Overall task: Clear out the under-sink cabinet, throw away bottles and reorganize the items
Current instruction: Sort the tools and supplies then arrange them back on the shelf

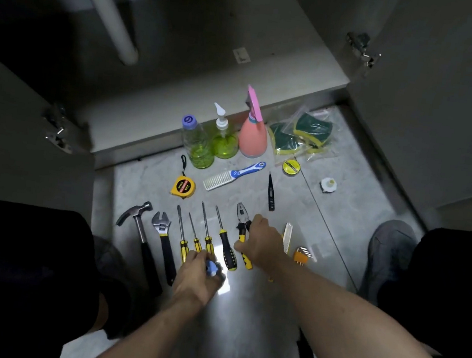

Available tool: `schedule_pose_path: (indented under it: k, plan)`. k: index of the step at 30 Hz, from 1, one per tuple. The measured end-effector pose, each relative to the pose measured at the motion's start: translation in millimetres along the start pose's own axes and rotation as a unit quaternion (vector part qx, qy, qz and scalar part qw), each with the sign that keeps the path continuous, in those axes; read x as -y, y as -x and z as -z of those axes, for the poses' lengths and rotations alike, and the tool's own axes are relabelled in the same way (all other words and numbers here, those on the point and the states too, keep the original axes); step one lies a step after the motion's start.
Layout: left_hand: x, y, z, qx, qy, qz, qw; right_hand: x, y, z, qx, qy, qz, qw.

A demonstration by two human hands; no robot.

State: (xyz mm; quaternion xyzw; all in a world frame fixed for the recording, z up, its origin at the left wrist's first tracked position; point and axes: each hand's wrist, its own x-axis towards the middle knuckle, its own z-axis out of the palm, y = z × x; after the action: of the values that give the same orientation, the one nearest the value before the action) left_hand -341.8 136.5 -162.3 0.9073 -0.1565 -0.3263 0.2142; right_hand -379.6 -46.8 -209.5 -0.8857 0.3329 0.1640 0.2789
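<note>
Emptied under-sink cabinet (242,61) at far centre, doors swung wide to left and right, white drain pipe (107,8) slanting down inside. Lined up on the floor (343,208) just before its front edge: clear bottle (197,142) with purple cap, green pump bottle (224,139), pink spray bottle (252,130), bagged sponges (301,133). Nearer, a row of tools. Right hand (263,240), grip clamped on the pliers (242,223). Left hand (200,275), grip curled round a small blue object (213,267) over the screwdrivers (206,234). Bare tile open to the right, past the hex keys (301,254). Yellow tape measure (182,186) labelled "2m"; other writing unreadable.
</note>
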Motion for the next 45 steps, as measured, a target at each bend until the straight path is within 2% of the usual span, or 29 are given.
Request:
schedule_pose_path:
  k: [4,6,8,10,14,18,23,30,35,37,40,45]
  plan:
    - [-4,-6,5,0.001,-0.010,0.000,1.000,-5,3,-6,-0.019,0.025,0.019,0.999]
    - [-5,-12,7,0.001,-0.014,-0.013,1.000,-12,9,-1,-0.062,0.001,0.019,0.998]
    - [-9,-20,7,-0.002,-0.014,-0.025,1.000,-23,19,8,-0.113,-0.054,-0.016,0.992]
    - [-19,-31,6,-0.003,-0.024,-0.043,0.999,-39,33,17,-0.139,-0.112,-0.086,0.980]
    - [-63,-63,-1,0.013,-0.057,-0.139,0.989,-83,66,21,-0.111,-0.148,-0.210,0.960]
    - [-124,-102,-19,0.056,-0.090,-0.233,0.967,-115,84,16,-0.085,-0.184,-0.259,0.945]
    - [-193,-137,-60,0.086,-0.093,-0.289,0.949,-125,78,8,-0.088,-0.244,-0.293,0.920]
    - [-205,-154,-102,0.101,-0.102,-0.254,0.956,-136,72,3,-0.087,-0.216,-0.269,0.935]
    - [-182,-121,-90,0.012,-0.078,-0.274,0.958,-126,67,1,-0.140,-0.248,-0.249,0.926]
    - [-165,-102,-83,0.019,-0.094,-0.228,0.969,-121,64,1,-0.172,-0.237,-0.230,0.928]
    - [-143,-83,-83,0.068,-0.207,-0.148,0.965,-119,55,3,-0.189,-0.217,-0.218,0.933]
    - [-131,-79,-88,0.099,-0.236,-0.095,0.962,-136,43,12,-0.147,-0.241,-0.260,0.923]
